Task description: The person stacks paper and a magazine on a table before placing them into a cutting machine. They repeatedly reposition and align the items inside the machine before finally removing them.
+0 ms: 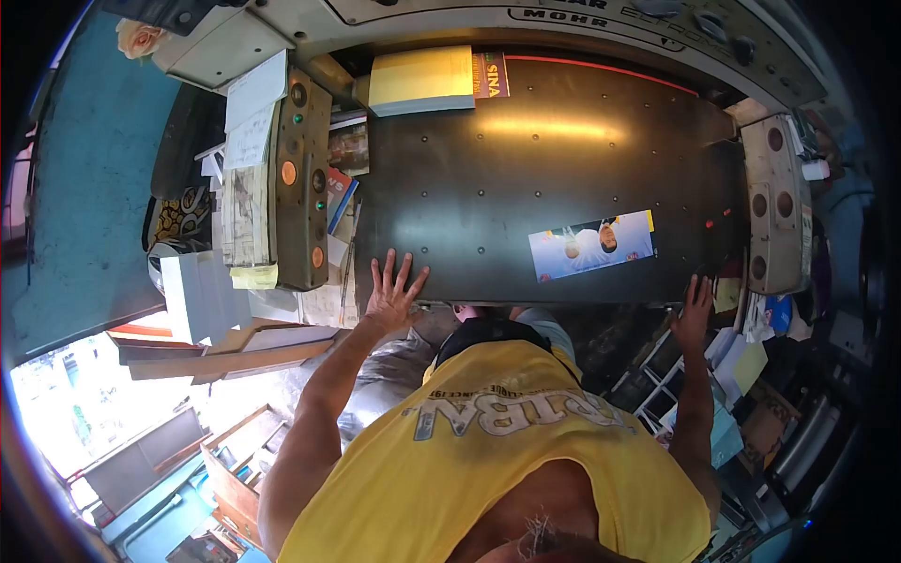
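My left hand lies with its fingers spread on the front left edge of a dark metal machine table. At the front right corner, my right hand rests its outstretched fingertips on the same edge. Neither hand holds anything. Between them, nearer the right hand, a printed sheet lies slightly askew on the table, showing a person in white on a pale blue ground. A thick paper stack with a yellow top stands at the back left, beside an orange-red printed piece.
A side block with orange and green buttons flanks the table on the left, with papers on it. Another side block stands on the right. The machine front marked MOHR spans the back. Wooden boards jut out at lower left.
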Demonstrator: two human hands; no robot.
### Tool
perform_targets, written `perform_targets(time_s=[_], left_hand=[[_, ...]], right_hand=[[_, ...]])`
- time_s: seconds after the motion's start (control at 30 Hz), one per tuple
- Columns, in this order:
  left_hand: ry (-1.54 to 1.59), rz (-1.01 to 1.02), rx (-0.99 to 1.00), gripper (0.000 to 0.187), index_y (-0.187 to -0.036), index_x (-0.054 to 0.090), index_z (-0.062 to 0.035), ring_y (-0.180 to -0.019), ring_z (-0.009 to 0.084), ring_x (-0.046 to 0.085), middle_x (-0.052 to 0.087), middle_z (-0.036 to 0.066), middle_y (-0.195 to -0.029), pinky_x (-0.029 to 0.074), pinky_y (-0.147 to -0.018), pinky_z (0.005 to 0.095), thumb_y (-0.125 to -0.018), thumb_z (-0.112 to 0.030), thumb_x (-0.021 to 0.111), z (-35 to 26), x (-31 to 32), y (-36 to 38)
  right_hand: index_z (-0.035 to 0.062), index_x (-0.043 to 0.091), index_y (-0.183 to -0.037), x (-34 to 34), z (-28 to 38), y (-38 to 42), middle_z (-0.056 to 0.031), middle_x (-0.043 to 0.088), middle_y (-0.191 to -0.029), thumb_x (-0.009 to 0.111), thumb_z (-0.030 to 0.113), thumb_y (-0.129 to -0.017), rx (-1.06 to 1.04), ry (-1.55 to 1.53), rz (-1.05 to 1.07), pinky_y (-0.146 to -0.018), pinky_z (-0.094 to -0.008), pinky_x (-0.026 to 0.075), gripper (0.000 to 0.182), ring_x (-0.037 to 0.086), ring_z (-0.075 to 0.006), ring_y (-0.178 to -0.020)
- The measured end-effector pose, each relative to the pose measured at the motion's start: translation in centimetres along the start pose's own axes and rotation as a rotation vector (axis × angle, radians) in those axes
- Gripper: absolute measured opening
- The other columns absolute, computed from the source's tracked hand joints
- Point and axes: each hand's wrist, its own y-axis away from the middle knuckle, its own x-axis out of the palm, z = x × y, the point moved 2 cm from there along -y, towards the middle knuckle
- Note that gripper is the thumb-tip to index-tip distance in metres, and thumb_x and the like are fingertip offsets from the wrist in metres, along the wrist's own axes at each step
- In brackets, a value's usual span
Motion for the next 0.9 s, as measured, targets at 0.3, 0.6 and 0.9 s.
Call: perform_targets(time_s=[0.3,0.6,0.9], left_hand=[[-0.045,0.091,-0.021,0.117,-0.164,0.014,-0.0229,-0.151,0.0551,0.0,0.008,0.024,-0.167,0.009,-0.114,0.0782,-0.073,-0.062,0.077,-0.5,-1.4,0.0],[-0.046,0.071,-0.027,0.115,-0.163,0.017,-0.0213,-0.152,0.0537,-0.001,0.009,0.024,-0.166,0.007,-0.115,0.0766,-0.074,-0.065,0.076,-0.7,-1.8,0.5],[0.351,-0.42,-0.14,0.084,-0.157,0.035,-0.0186,-0.154,0.041,0.01,0.025,0.019,-0.162,0.004,-0.119,0.0707,-0.091,-0.065,0.059,2.8,-2.1,-8.7]], right_hand=[[0.0051,0.012,-0.162,-0.5,0.5,0.4,-0.0278,0.02,-0.162,0.086,0.017,-0.071,0.038,0.026,0.034,-0.121,-0.0566,0.025,0.118,0.018,-0.0451,-0.152],[0.007,0.011,-0.162,-1.0,1.6,0.9,-0.0262,0.018,-0.163,0.085,0.013,-0.074,0.082,-0.012,0.053,-0.12,-0.0575,0.028,0.116,0.019,-0.0443,-0.152],[0.0005,0.055,-0.139,-5.8,9.0,-10.4,-0.0265,0.064,-0.129,0.079,0.025,-0.079,0.044,-0.372,-0.137,-0.105,-0.0423,0.049,0.069,0.062,-0.0416,-0.12]])
